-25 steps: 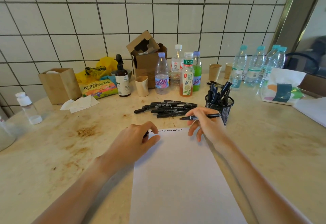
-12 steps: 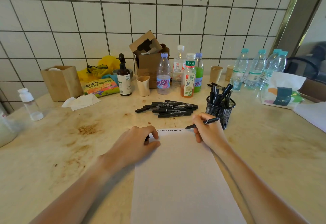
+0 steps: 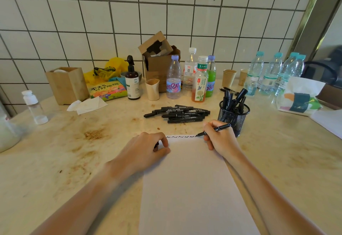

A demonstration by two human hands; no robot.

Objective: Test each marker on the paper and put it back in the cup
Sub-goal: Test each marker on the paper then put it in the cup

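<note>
A white sheet of paper (image 3: 190, 184) lies in front of me with a row of small black squiggles along its top edge. My right hand (image 3: 221, 140) grips a black marker (image 3: 214, 129), its tip touching the paper at the right end of the squiggles. My left hand (image 3: 146, 151) rests on the paper's top left corner, fingers curled around a small dark object, probably the marker's cap. A black mesh cup (image 3: 233, 117) holding several markers stands just behind my right hand. A pile of several black markers (image 3: 177, 113) lies behind the paper.
Bottles (image 3: 200, 79), paper cups (image 3: 152, 89), a cardboard box (image 3: 159, 59) and a pump bottle (image 3: 131, 81) line the tiled wall. Water bottles (image 3: 273, 72) and a tissue pack (image 3: 299, 97) stand at the right. A wooden box (image 3: 67, 84) and a small white-capped bottle (image 3: 34, 107) are at the left.
My right hand turned the marker from lying sideways to pointing down-left and brought its tip onto the paper's top edge. My left hand stayed on the corner.
</note>
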